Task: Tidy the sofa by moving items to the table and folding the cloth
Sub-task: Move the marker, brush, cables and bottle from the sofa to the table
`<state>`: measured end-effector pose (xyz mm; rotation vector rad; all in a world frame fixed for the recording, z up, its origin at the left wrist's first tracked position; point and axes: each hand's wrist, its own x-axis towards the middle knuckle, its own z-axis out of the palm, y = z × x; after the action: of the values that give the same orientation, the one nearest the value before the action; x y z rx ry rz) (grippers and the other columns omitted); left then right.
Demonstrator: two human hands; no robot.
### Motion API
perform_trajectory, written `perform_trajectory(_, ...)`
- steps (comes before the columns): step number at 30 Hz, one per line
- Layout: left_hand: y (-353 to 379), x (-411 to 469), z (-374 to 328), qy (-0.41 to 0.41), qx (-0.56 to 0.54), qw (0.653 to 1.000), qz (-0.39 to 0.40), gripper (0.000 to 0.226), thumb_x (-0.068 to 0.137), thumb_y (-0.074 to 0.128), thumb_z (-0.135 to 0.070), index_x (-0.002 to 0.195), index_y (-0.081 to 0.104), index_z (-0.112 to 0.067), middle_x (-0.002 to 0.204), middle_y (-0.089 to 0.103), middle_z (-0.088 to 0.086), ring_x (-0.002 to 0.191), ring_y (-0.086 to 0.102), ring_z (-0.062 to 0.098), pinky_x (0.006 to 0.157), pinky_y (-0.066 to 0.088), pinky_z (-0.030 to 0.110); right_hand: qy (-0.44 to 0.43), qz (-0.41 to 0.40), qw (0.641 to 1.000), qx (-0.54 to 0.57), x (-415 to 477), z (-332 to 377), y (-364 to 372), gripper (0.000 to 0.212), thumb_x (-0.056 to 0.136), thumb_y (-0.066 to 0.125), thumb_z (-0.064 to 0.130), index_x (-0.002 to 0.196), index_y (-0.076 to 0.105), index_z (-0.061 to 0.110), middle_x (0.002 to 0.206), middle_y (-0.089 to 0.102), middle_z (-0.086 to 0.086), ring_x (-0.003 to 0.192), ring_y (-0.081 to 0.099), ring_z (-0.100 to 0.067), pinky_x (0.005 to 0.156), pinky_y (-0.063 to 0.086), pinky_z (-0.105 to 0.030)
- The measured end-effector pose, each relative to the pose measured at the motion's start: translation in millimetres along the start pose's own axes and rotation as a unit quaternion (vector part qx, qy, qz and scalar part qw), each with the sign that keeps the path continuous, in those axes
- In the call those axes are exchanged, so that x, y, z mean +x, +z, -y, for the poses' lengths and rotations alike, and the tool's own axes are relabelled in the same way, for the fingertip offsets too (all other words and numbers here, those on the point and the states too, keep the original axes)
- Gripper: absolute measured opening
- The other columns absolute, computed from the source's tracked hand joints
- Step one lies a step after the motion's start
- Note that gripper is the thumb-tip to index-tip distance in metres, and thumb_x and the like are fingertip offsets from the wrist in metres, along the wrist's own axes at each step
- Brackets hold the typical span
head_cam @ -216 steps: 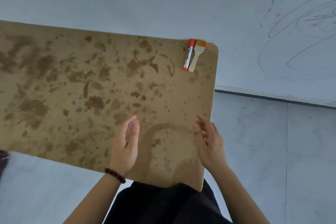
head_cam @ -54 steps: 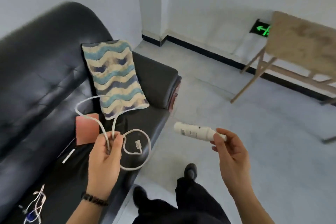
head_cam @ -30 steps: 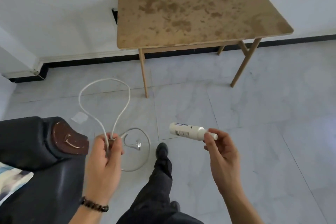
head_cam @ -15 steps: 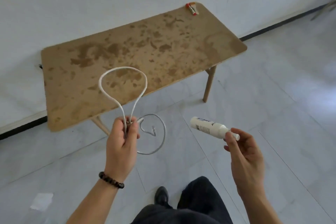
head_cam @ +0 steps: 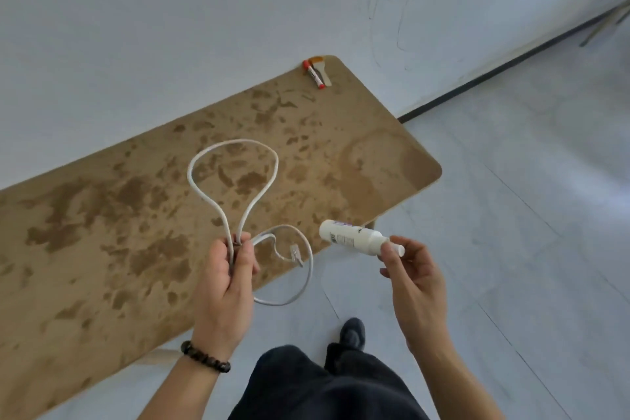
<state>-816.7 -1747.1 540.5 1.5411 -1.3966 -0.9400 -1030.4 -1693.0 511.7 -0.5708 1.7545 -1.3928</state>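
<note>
My left hand (head_cam: 223,286) grips a looped white cable (head_cam: 272,164) above the near edge of the stained wooden table (head_cam: 102,215); one loop stands up over the tabletop, another hangs down with its plug end (head_cam: 296,254) dangling. My right hand (head_cam: 414,276) pinches the cap end of a small white bottle (head_cam: 353,237), which lies almost level just past the table's front edge. The sofa and the cloth are out of view.
A red-capped marker (head_cam: 314,74) and a small flat brush (head_cam: 323,71) lie at the table's far right corner by the white wall. Pale tiled floor (head_cam: 511,249) spreads to the right. My dark trousers and one shoe (head_cam: 353,334) show below.
I have come closer to the table, which fills more of the view. Both hands with the cable and the bottle now hover at its near edge.
</note>
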Motion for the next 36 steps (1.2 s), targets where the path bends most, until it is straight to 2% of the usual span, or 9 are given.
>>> perform_trajectory(8,64.9,136.7,-2.0,-0.034,-0.018,0.999,-0.023,0.028,0.1,0.043,-0.027,0.079,0.052,-0.009,0.067,0.053,0.007,0.058,0.048,0.025,0.056,0.044,0.031,-0.005,0.05,0.998,-0.039,158.7,57.0,59.6,0.011,0.091,0.066,0.031,0.101,0.066,0.025,0.095,0.072,0.003,0.085,0.066,-0.02,0.081,0.056,-0.042)
perform_trajectory(13,118.3,243.9,29.4,-0.118,-0.029,0.992,0.037,0.027,0.1,0.044,-0.033,0.085,0.053,-0.012,0.067,0.055,0.003,0.062,0.052,0.023,0.064,0.049,0.04,-0.001,0.021,0.998,-0.062,253.5,64.8,109.7,0.008,0.091,0.067,0.028,0.098,0.067,0.025,0.094,0.073,0.011,0.085,0.068,-0.014,0.077,0.058,-0.03)
perform_trajectory(16,147.1,306.2,33.0,-0.128,-0.026,0.989,0.063,0.031,0.1,0.043,-0.035,0.081,0.05,-0.012,0.065,0.053,-0.004,0.057,0.049,0.01,0.059,0.047,0.031,0.009,0.027,0.997,-0.075,303.5,73.7,135.4,0.009,0.091,0.067,0.029,0.1,0.066,0.026,0.087,0.072,0.014,0.078,0.065,-0.007,0.067,0.055,-0.019)
perform_trajectory(19,171.7,359.5,32.0,-0.113,-0.023,0.992,0.058,0.031,0.101,0.042,-0.032,0.08,0.048,-0.01,0.063,0.052,-0.008,0.054,0.047,0.002,0.053,0.041,0.016,0.007,0.041,0.993,-0.108,351.5,77.3,156.3,0.012,0.091,0.067,0.034,0.103,0.065,0.03,0.096,0.071,0.012,0.089,0.067,-0.009,0.075,0.056,-0.025)
perform_trajectory(22,193.9,396.8,35.3,-0.092,-0.023,0.995,0.044,0.026,0.101,0.043,-0.03,0.08,0.048,-0.016,0.066,0.054,-0.005,0.057,0.049,0.003,0.055,0.043,0.016,-0.002,0.045,0.991,-0.123,394.4,81.0,170.6,0.013,0.092,0.066,0.034,0.103,0.065,0.029,0.101,0.07,0.011,0.09,0.066,-0.008,0.077,0.055,-0.025)
perform_trajectory(27,237.6,439.2,54.0,-0.109,-0.01,0.994,0.019,0.023,0.101,0.044,-0.03,0.091,0.053,-0.012,0.071,0.058,-0.006,0.061,0.053,-0.002,0.06,0.044,0.012,-0.023,0.057,0.987,-0.15,466.7,86.9,185.7,0.012,0.092,0.066,0.033,0.102,0.065,0.028,0.097,0.071,0.01,0.082,0.064,-0.003,0.064,0.047,-0.012)
perform_trajectory(30,270.4,467.4,73.4,-0.183,-0.034,0.982,0.026,0.024,0.101,0.043,-0.032,0.098,0.054,-0.011,0.075,0.061,-0.007,0.062,0.056,-0.006,0.067,0.048,0.021,-0.045,0.067,0.98,-0.181,515.7,88.0,195.6,0.016,0.092,0.065,0.032,0.106,0.064,0.025,0.1,0.069,0.012,0.083,0.062,0.005,0.065,0.044,-0.007)
perform_trajectory(33,296.7,489.9,91.3,-0.217,-0.026,0.976,0.008,0.026,0.101,0.04,-0.033,0.101,0.054,-0.012,0.079,0.065,-0.004,0.079,0.063,0.008,0.081,0.05,0.031,-0.073,0.084,0.969,-0.22,561.1,90.8,206.9,0.013,0.092,0.062,0.031,0.105,0.061,0.029,0.106,0.066,0.01,0.086,0.061,0.007,0.067,0.042,-0.003)
perform_trajectory(36,310.3,502.9,95.3,-0.251,0.038,0.967,0.02,0.033,0.102,0.03,-0.041,0.102,0.052,-0.016,0.079,0.061,-0.007,0.078,0.06,0.011,0.075,0.047,0.031,-0.113,0.103,0.956,-0.25,596.9,95.7,218.7,0.014,0.092,0.06,0.033,0.106,0.06,0.034,0.11,0.062,0.01,0.092,0.061,0.003,0.073,0.045,-0.012)
